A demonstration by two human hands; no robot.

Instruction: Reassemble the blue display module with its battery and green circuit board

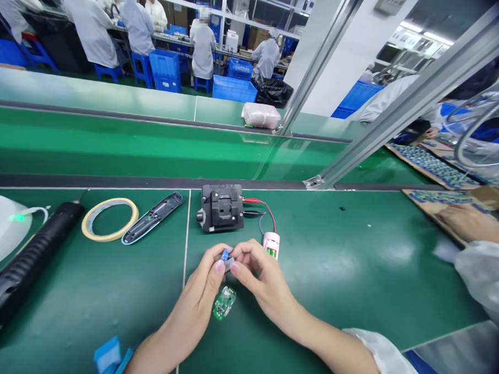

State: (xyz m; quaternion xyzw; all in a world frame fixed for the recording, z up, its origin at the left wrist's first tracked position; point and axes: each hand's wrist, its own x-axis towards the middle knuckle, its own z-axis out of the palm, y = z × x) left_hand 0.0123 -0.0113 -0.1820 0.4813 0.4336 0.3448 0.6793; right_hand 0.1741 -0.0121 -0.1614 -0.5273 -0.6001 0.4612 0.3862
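Note:
My left hand (pixel 197 287) and my right hand (pixel 262 270) pinch a small blue-and-grey component (pixel 226 259) between their fingertips, just above the green workbench mat (pixel 332 279). Below my fingers lies a small green circuit board (pixel 224 303), close to both hands but not held. Ahead of my hands stands a black test fixture (pixel 221 208) with red and black clip leads (pixel 254 207). A small pink-and-white device (pixel 270 244) sits near my right hand's knuckles, with wires running to the fixture.
To the left lie a yellow tape roll (pixel 109 219), a black plastic housing (pixel 152 218), a black tool handle (pixel 23 260) and a white round lamp (pixel 1 231). A green conveyor (pixel 152 147) runs behind. A co-worker's hand (pixel 471 224) rests on cardboard at right.

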